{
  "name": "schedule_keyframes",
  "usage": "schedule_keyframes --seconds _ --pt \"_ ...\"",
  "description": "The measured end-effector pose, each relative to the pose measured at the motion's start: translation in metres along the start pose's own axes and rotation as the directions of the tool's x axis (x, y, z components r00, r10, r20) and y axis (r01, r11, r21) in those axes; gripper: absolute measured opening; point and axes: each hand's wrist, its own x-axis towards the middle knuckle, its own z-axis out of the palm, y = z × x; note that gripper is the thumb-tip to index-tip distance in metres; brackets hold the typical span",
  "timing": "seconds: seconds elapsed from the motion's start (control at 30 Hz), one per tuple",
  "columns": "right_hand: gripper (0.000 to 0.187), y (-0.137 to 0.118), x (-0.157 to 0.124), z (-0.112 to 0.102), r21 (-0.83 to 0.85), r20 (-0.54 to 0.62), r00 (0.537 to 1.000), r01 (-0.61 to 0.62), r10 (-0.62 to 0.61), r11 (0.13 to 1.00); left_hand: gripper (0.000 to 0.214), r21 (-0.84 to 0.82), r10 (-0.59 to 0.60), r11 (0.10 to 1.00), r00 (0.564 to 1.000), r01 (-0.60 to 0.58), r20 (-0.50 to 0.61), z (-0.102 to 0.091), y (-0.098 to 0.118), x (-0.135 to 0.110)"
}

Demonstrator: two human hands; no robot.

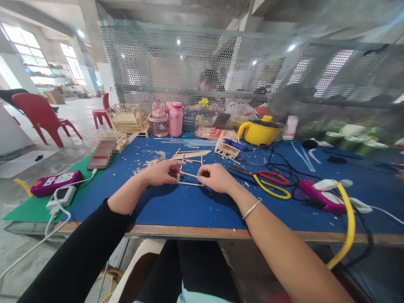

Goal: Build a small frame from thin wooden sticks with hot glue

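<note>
A small frame of thin wooden sticks (188,178) rests on the blue table cover (176,206) in front of me. My left hand (162,172) pinches its left end, fingers closed on the sticks. At the frame's right end my right hand (215,177) grips it with curled fingers; a silver bangle sits on that wrist. Loose sticks (191,155) lie just beyond the frame, with wood chips (151,162) to their left.
Red and yellow scissors (268,182) and a pink glue gun (318,198) with cables lie to the right. A yellow pot (259,131), pink bottles (175,118) and finished stick models (128,119) stand at the back. People sit behind a mesh screen. A power strip (55,183) is at the left.
</note>
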Motion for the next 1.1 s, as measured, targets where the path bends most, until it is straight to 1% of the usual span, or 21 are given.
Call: schedule_keyframes --seconds 0.13,0.27,0.37,0.43,0.53,0.63,0.8,0.9,1.1 --pt "0.011 -0.002 0.002 0.001 -0.068 0.056 0.998 0.016 -0.012 0.998 0.068 0.067 0.013 0.998 1.000 -0.012 -0.014 0.004 0.004 0.000" --pt "0.013 -0.001 0.002 0.001 -0.050 0.102 0.995 0.029 -0.024 0.998 0.066 0.148 0.056 0.988 0.998 -0.049 -0.040 0.006 0.008 0.000" --pt "0.013 0.004 0.002 -0.001 -0.025 0.119 0.992 0.034 -0.031 0.999 0.065 0.206 0.086 0.975 0.996 -0.078 -0.030 0.006 0.007 0.001" --pt "0.014 0.007 0.002 -0.002 -0.006 0.126 0.992 0.025 -0.024 1.000 0.065 0.220 0.087 0.972 0.996 -0.083 -0.010 0.007 0.005 0.002" --pt "0.015 0.009 0.002 -0.003 0.001 0.144 0.990 0.011 -0.011 1.000 0.065 0.199 0.059 0.978 0.998 -0.060 0.010 0.007 0.003 0.003" --pt "0.014 0.007 0.002 -0.004 -0.032 0.147 0.989 0.030 -0.025 0.999 0.065 0.205 0.049 0.978 0.999 -0.047 -0.004 0.008 0.004 0.003" --pt "0.012 0.000 -0.001 -0.005 -0.110 0.118 0.991 0.070 -0.057 0.992 0.061 0.258 0.053 0.965 0.998 -0.044 -0.026 0.008 0.010 0.001" --pt "0.011 -0.001 -0.003 -0.006 -0.110 0.105 0.992 0.078 -0.067 0.991 0.060 0.271 0.058 0.961 0.998 -0.050 -0.021 0.008 0.012 0.000" --pt "0.010 0.001 -0.002 -0.006 -0.098 0.102 0.992 0.079 -0.069 0.992 0.063 0.296 0.061 0.954 0.997 -0.048 -0.037 0.008 0.011 0.001"
